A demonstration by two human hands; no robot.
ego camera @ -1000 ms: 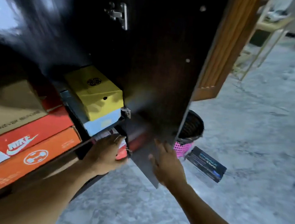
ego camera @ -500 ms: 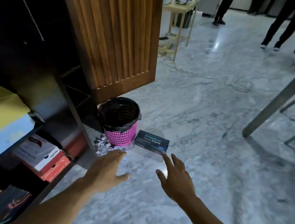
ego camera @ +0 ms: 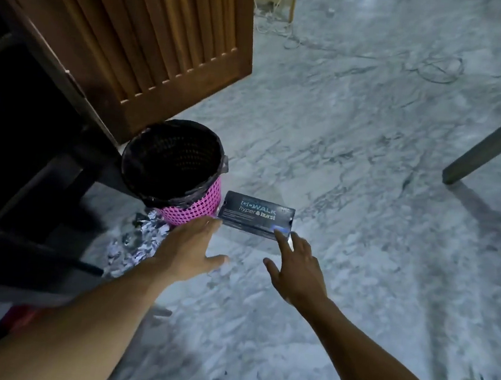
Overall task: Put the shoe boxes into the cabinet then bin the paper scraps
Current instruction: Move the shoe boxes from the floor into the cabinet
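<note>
Since half a second ago, both hands are closer to the shoe box (ego camera: 255, 215). Left hand (ego camera: 186, 245) and right hand (ego camera: 299, 267) are spread and empty, fingertips at its near corners. The box lies lid-up on the floor (ego camera: 366, 203), long axis left-right, its left end just beside the pink bin (ego camera: 187, 214). There is open floor to the right; the table leg (ego camera: 499, 133) is well apart.

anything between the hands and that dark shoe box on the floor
Nothing visible. The left hand and right hand are open right by the box, with only bare floor between. The bin stands close against the box's left end, so that side is tight for the left hand.
</note>
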